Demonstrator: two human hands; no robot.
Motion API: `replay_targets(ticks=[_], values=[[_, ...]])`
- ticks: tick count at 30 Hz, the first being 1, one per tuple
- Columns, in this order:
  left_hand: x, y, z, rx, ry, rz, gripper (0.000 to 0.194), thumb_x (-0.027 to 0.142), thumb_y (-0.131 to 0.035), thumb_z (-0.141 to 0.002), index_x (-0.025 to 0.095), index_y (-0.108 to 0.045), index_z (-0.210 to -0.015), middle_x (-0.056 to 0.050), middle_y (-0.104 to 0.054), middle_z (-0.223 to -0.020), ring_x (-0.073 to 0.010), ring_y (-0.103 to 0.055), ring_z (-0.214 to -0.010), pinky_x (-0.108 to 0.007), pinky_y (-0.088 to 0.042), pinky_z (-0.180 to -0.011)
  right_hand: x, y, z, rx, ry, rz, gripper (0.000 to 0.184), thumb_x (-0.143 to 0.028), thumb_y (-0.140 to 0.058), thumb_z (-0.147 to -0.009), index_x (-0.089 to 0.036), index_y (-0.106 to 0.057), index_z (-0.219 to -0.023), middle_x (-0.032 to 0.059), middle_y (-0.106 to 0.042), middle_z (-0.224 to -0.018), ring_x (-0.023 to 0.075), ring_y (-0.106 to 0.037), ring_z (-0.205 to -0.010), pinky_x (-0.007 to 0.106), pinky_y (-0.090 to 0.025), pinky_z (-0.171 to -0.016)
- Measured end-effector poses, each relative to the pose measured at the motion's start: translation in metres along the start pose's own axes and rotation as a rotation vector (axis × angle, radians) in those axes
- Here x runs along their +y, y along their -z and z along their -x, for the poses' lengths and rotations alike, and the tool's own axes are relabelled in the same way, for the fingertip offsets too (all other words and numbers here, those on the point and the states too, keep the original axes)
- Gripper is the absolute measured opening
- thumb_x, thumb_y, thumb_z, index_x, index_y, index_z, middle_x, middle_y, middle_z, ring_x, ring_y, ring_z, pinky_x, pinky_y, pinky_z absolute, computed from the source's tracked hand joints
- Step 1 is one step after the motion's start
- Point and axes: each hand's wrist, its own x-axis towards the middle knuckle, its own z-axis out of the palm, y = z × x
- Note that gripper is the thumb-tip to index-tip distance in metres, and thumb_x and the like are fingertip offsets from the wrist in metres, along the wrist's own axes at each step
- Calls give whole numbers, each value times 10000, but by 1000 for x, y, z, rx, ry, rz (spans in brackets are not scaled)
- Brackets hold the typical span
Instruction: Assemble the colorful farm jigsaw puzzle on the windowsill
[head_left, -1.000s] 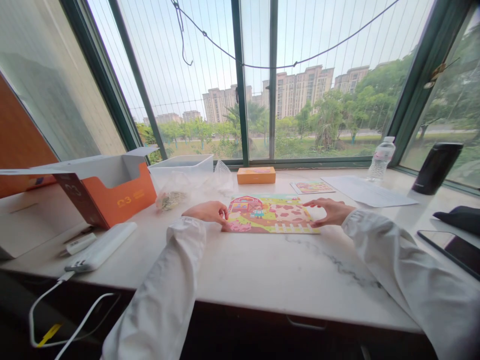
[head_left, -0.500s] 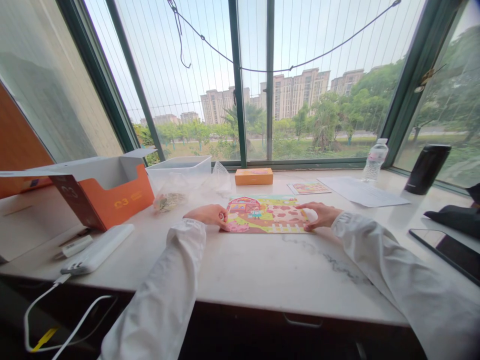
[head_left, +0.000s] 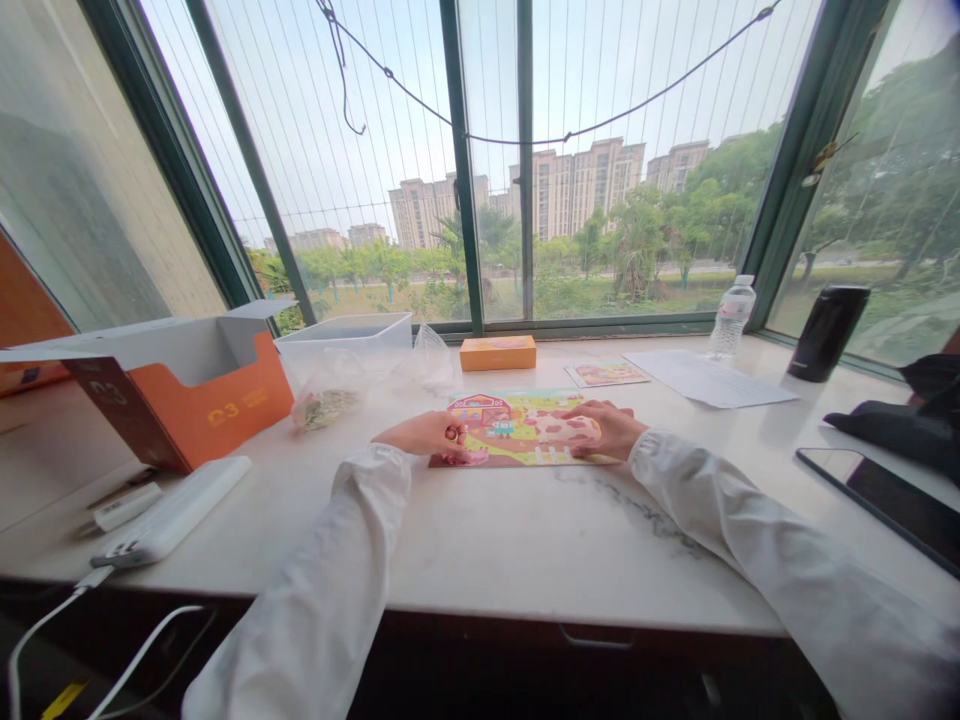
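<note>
A colourful farm-picture puzzle board [head_left: 517, 430] lies flat on the marble window ledge [head_left: 510, 530] in front of me. My left hand [head_left: 424, 435] rests on its left edge, fingers curled and pressed onto the board. On the right part of the picture lies my right hand [head_left: 604, 428], its fingers stretched flat over the spotted cow. Both arms wear white sleeves. Neither hand lifts anything off the ledge.
An open orange box [head_left: 187, 385], a clear plastic tub [head_left: 349, 340] and a bag of pieces [head_left: 322, 405] stand at the left. A small orange box [head_left: 498, 352], a picture card [head_left: 606, 373], papers [head_left: 705, 378], a water bottle [head_left: 729, 318], a black cup [head_left: 826, 333], a phone [head_left: 885, 495] and a power bank [head_left: 169, 512] surround the puzzle.
My right hand has slid left from the board's right edge onto the picture and flattened. The left hand has stayed at the left edge. The view has shifted slightly.
</note>
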Motion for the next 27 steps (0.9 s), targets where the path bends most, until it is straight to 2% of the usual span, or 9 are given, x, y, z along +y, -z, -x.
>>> replay_targets(ticks=[9, 13, 16, 21, 23, 27], values=[[-4, -3, -5, 22, -14, 52, 438, 600, -724, -663, 197, -557, -707, 37, -529, -654, -133, -483, -651, -255, -298, -575, 2, -12, -6, 22, 21, -97, 589, -500, -824, -668, -300, -689, -1205, 82, -623, -1270, 322, -515, -1215, 477, -359, -1052], [8, -9, -11, 103, -77, 47, 453, 631, -677, -711, 192, -567, -739, 27, -520, -689, -136, -468, -673, -255, -297, -585, -14, -12, -2, 53, 71, -118, 476, -519, -762, -749, -282, -715, -1158, 91, -633, -1243, 311, -524, -1202, 452, -356, -1044], [17, -19, -20, 184, -99, 48, 476, 642, -692, -689, 187, -559, -732, 16, -519, -706, -147, -471, -688, -259, -291, -583, -30, -10, 1, 84, 98, -90, 415, -584, -698, -797, -321, -744, -1114, 89, -642, -1226, 317, -527, -1182, 468, -338, -1014], [22, -27, -28, 213, -119, 26, 470, 616, -742, -649, 184, -572, -728, -11, -566, -749, -174, -505, -731, -266, -319, -599, -40, -3, 7, 52, 283, 20, 313, -608, -553, -906, -410, -785, -977, 48, -647, -1274, 299, -485, -1199, 476, -266, -960], [21, -28, -28, 205, -108, 27, 472, 618, -741, -654, 182, -572, -721, -20, -582, -761, -178, -516, -737, -268, -328, -598, -41, -3, 8, 24, 347, 40, 323, -601, -513, -933, -427, -782, -978, 33, -654, -1279, 289, -479, -1205, 471, -250, -947], [19, -30, -29, 204, -130, 27, 489, 642, -737, -657, 182, -588, -728, -21, -581, -738, -177, -523, -716, -268, -335, -590, -43, -7, 10, 30, 384, 29, 362, -599, -467, -956, -419, -773, -1024, 33, -663, -1274, 282, -483, -1210, 466, -249, -942]])
